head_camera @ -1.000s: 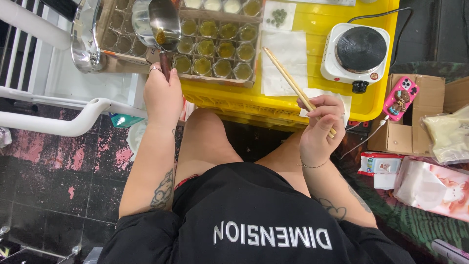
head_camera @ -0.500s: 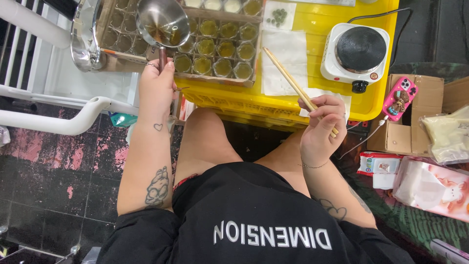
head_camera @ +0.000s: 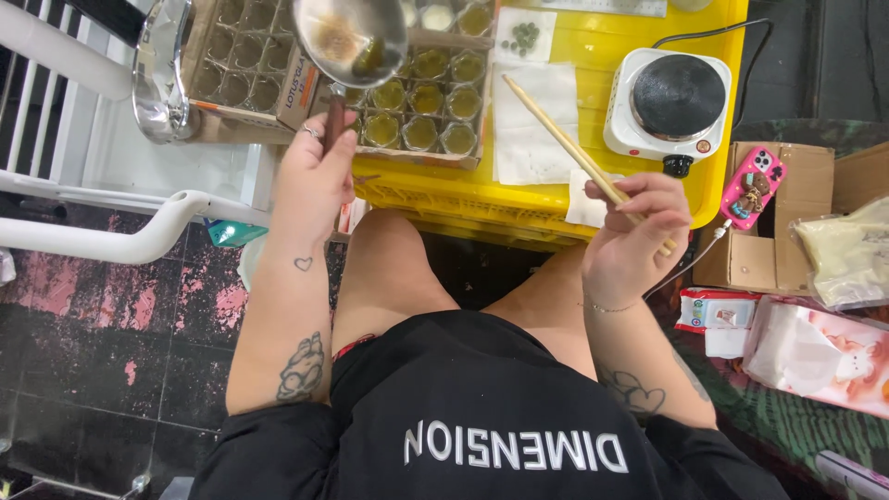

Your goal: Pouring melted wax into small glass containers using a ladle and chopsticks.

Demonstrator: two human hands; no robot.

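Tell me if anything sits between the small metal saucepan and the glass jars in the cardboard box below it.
Nothing visible does. The small metal saucepan, held by the left hand, hangs directly over the rows of glass jars, with only open air between.

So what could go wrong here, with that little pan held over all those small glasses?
The small metal pan in the left hand hangs tilted over the tray of small glasses, so liquid might drip onto the cardboard or between glasses. The chopsticks in the right hand stretch over the white paper towel near the tray and could knock a glass. The hot plate sits near the yellow crate's edge, its cord dangling.
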